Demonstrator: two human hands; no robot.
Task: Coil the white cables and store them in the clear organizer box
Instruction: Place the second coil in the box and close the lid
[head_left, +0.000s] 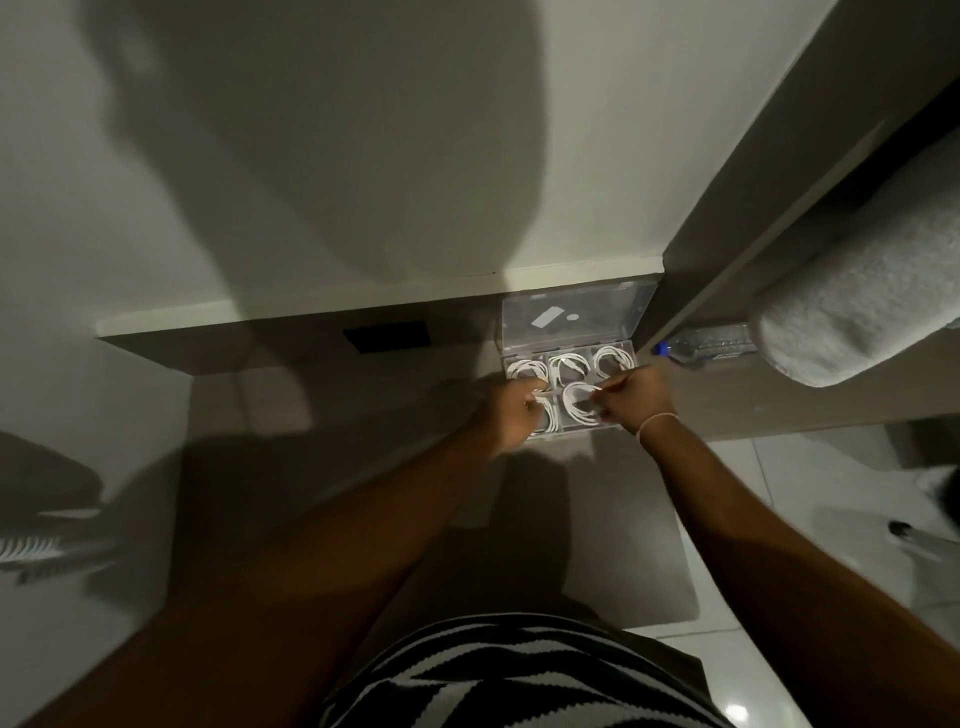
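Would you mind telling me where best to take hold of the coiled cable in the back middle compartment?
Probably pinch the coiled cable at its near arc, coming straight down from above: the compartment walls of the clear organizer box close off every side, and the open lid stands behind.

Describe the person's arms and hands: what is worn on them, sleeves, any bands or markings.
Both forearms are bare, with no sleeves in view. The right hand has a thin pale band around its wrist. The left hand shows no ring, watch or band that I can make out. A black-and-white patterned garment covers the torso below.
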